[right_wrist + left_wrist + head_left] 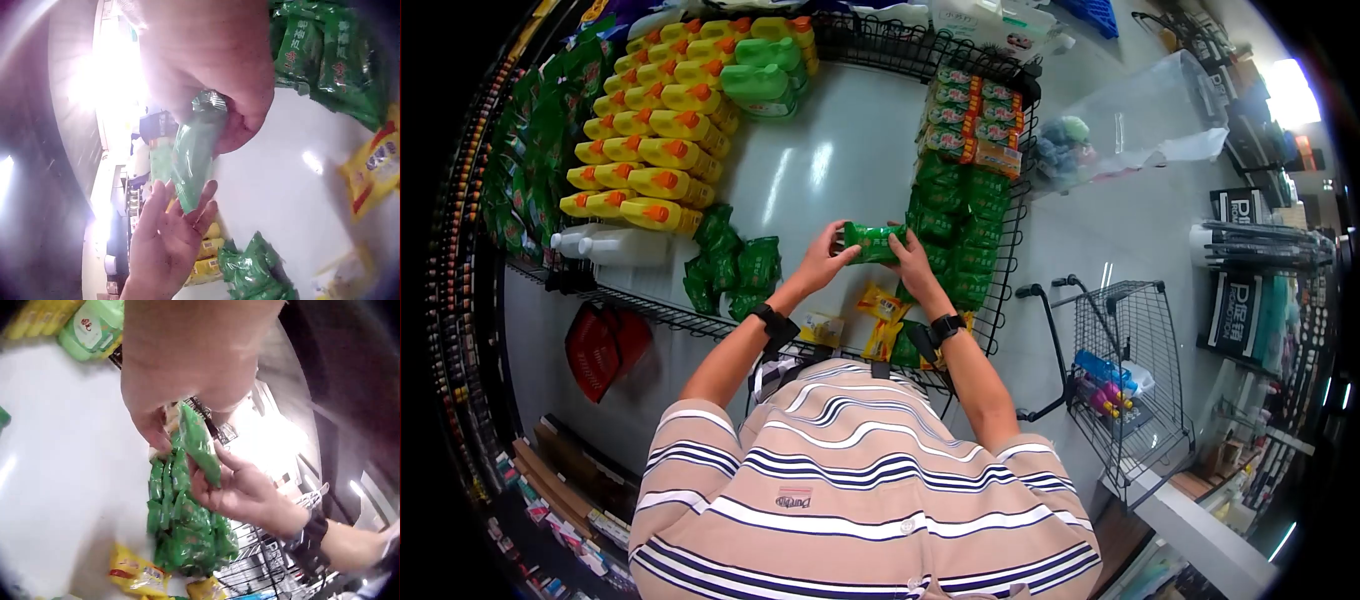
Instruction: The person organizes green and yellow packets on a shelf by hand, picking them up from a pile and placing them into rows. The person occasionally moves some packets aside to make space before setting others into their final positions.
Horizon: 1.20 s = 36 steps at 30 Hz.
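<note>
You've got one green packet (874, 242) up off the display table (840, 150), held level over its middle, nearer the front edge. Your left hand (825, 262) pinches its left end, thumb on top, and your right hand (912, 262) has fingers curled round the right end, so both hands are gripping it. The right wrist view shows the packet (195, 156) with your left fingers (165, 240) under it.

How far along? By my reckoning you're mid-stream: this one packet is in the air and set down nowhere yet. The green row (955, 235) along the right edge looks stacked and tidy. The loose green pile (730, 265) near the front left edge lies jumbled, so I'd call that the part left over.

Counts now. One packet in hand. Roughly half a dozen in the loose pile, too overlapped to be sure. A few yellow packets (880, 310) sit at the front edge, three or four. Two white bottles (615, 245) lie on the left edge. Behind them are yellow bottles (650, 140), well over a dozen. A few green bottles (765, 70) stand at the far edge. One wire cart (1125, 370) stands off the right side.
</note>
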{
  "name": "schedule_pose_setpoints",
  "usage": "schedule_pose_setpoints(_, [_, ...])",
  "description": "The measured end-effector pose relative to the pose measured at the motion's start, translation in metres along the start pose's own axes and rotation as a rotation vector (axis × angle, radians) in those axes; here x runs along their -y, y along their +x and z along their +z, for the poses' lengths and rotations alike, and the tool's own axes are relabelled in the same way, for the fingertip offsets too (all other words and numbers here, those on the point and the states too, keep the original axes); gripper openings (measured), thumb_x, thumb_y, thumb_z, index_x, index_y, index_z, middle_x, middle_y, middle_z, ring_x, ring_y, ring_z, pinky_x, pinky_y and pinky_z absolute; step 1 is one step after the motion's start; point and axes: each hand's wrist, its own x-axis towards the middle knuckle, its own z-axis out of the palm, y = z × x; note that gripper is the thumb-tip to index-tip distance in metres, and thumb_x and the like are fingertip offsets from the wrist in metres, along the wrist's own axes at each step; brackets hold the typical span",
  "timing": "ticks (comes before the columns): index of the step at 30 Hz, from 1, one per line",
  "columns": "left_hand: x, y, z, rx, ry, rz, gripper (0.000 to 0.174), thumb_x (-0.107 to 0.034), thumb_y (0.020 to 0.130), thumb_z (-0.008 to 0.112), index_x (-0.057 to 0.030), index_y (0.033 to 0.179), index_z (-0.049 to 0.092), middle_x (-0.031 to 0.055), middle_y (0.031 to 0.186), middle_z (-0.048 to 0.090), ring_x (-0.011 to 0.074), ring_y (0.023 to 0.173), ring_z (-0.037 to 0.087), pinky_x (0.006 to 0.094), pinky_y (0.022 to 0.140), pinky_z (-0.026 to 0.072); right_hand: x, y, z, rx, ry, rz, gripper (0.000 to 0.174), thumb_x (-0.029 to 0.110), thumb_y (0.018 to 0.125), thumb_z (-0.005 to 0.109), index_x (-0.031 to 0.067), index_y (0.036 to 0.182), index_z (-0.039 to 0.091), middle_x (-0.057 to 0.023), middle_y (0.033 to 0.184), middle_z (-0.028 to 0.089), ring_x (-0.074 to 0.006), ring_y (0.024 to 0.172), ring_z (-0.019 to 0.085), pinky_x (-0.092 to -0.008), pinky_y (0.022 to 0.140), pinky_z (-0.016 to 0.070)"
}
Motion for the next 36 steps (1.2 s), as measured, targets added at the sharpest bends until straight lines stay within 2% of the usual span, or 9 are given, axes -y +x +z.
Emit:
schedule_pose_setpoints(4, [0.016, 0.037, 0.017, -0.063, -0.146, -0.001, 0.035, -0.010, 0.076, 0.059, 0.0011, 0.107, 0.047, 0.0112, 0.092, 0.058, 0.0168, 0.083, 0.057, 0.0270, 0.068, 0.0473, 0.008, 0.014, -0.015, -0.028, -0.056, -0.027, 0.039, 0.026, 0.087, 0.050, 0.0088, 0.121, 0.040, -0.0070, 0.110, 0.050, -0.0186, 0.101, 0.049, -0.0347, 0.082, 0.0429])
schedule_pose_setpoints(6, [0.021, 0.063, 0.028, -0.084, -0.131, 0.047, 0.030, -0.008, 0.076, 0.059, 0.0016, 0.103, 0.050, 0.0105, 0.089, 0.059, 0.0163, 0.083, 0.057, 0.0269, 0.068, 0.0472, 0.011, 0.034, -0.028, -0.284, -0.516, -0.304, 0.046, 0.024, 0.086, 0.051, 0.0056, 0.125, 0.036, -0.0130, 0.121, 0.043, -0.0267, 0.114, 0.041, -0.0374, 0.090, 0.0373])
schedule_pose_setpoints(12, [-0.011, 0.160, 0.076, -0.140, -0.218, 0.068, 0.025, -0.001, 0.077, 0.052, 0.0012, 0.102, 0.051, 0.0131, 0.094, 0.059, 0.0230, 0.085, 0.058, 0.0309, 0.072, 0.0465, 0.083, 0.063, -0.036, -0.665, -0.852, -0.502, 0.054, 0.017, 0.085, 0.051, 0.0038, 0.130, 0.025, -0.0185, 0.131, 0.030, -0.0346, 0.121, 0.029, -0.0420, 0.096, 0.0307])
schedule_pose_setpoints(15, [-0.006, 0.198, 0.097, -0.213, 0.067, 0.096, 0.032, 0.002, 0.078, 0.046, -0.0009, 0.110, 0.049, 0.0199, 0.103, 0.055, 0.0357, 0.095, 0.052, 0.0392, 0.080, 0.0441, 0.080, 0.078, -0.050, -0.665, -1.075, -0.454, 0.058, 0.011, 0.081, 0.052, 0.0034, 0.131, 0.023, -0.0222, 0.133, 0.022, -0.0385, 0.121, 0.025, -0.0437, 0.096, 0.0291])
schedule_pose_setpoints(20, [0.009, 0.213, 0.114, -0.176, 0.167, -0.075, 0.039, 0.002, 0.079, 0.044, -0.0028, 0.117, 0.044, 0.0191, 0.112, 0.051, 0.0357, 0.103, 0.048, 0.0414, 0.086, 0.0408, 0.041, 0.080, -0.063, -0.470, -1.368, -0.355, 0.060, 0.006, 0.076, 0.053, 0.0024, 0.130, 0.026, -0.0264, 0.133, 0.019, -0.0430, 0.119, 0.026, -0.0444, 0.092, 0.0340])
schedule_pose_setpoints(24, [0.021, 0.215, 0.118, -0.096, 0.269, 0.052, 0.038, 0.000, 0.078, 0.042, -0.0031, 0.116, 0.046, 0.0191, 0.112, 0.051, 0.0369, 0.102, 0.048, 0.0408, 0.085, 0.0413, 0.038, 0.075, -0.058, -0.484, -1.426, -0.334, 0.059, 0.006, 0.076, 0.054, 0.0014, 0.129, 0.028, -0.0254, 0.135, 0.017, -0.0418, 0.117, 0.031, -0.0437, 0.087, 0.0387])
schedule_pose_setpoints(30, [0.028, 0.204, 0.064, 0.163, 0.293, 0.032, 0.036, -0.001, 0.075, 0.044, -0.0045, 0.110, 0.051, 0.0180, 0.108, 0.054, 0.0367, 0.098, 0.051, 0.0394, 0.083, 0.0422, 0.044, 0.085, -0.068, -0.584, -1.555, -0.174, 0.045, 0.015, 0.078, 0.051, -0.0052, 0.117, 0.043, -0.0271, 0.126, 0.034, -0.0391, 0.113, 0.037, -0.0401, 0.091, 0.0366])
schedule_pose_setpoints(31, [0.033, 0.197, 0.043, 0.224, 0.287, -0.017, 0.035, -0.003, 0.074, 0.045, -0.0048, 0.109, 0.052, 0.0179, 0.108, 0.054, 0.0359, 0.096, 0.052, 0.0389, 0.083, 0.0426, 0.042, 0.083, -0.070, -0.589, -1.539, -0.272, 0.044, 0.016, 0.078, 0.050, -0.0061, 0.115, 0.045, -0.0266, 0.126, 0.034, -0.0383, 0.114, 0.037, -0.0398, 0.093, 0.0343])
schedule_pose_setpoints(36, [0.085, 0.098, -0.074, 0.001, 0.918, -0.200, 0.034, -0.015, 0.073, 0.050, -0.0062, 0.106, 0.053, 0.0142, 0.100, 0.057, 0.0312, 0.094, 0.055, 0.0390, 0.080, 0.0441, 0.022, 0.038, -0.021, -0.395, -1.433, -0.369, 0.040, 0.016, 0.078, 0.050, -0.0035, 0.112, 0.049, -0.0215, 0.128, 0.036, -0.0361, 0.115, 0.036, -0.0393, 0.096, 0.0310])
